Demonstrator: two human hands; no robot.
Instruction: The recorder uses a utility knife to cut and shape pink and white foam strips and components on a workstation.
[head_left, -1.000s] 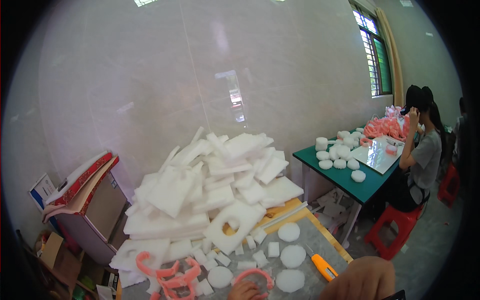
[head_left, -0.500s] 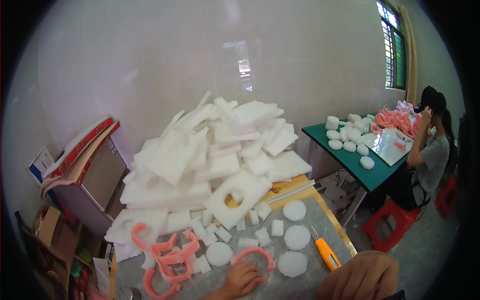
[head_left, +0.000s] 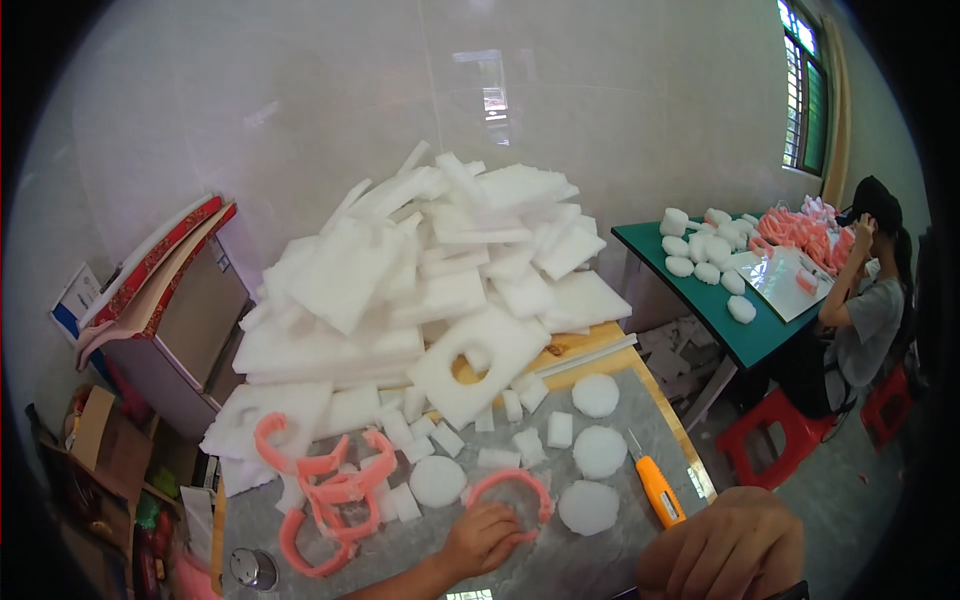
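Note:
My left hand (head_left: 482,540) is closed at the left side of a pink C-shaped foam band (head_left: 512,478), its fingers curled over the band's edge on the grey tabletop. At the lower right my right hand (head_left: 725,545) is closed with the knuckles up; what lies in its fingers is hidden. Just beyond it lies an orange-handled screwdriver-like tool (head_left: 658,490) with a thin metal shaft. Several white round foam pieces, one a disc (head_left: 588,508), lie between my hands. To the left, several more pink curved bands (head_left: 340,487) lie in a tangle.
A tall heap of white foam sheets (head_left: 440,270) fills the table's far side. A metal-topped container (head_left: 253,569) stands at the near left. On the right, a person (head_left: 868,300) sits on a red stool (head_left: 780,440) at a green table (head_left: 700,300) holding foam pieces and pink bands.
The view has tipped slightly downward, so more of the near tabletop, my left forearm and the metal-topped container show. Both hands keep nearly the same pose.

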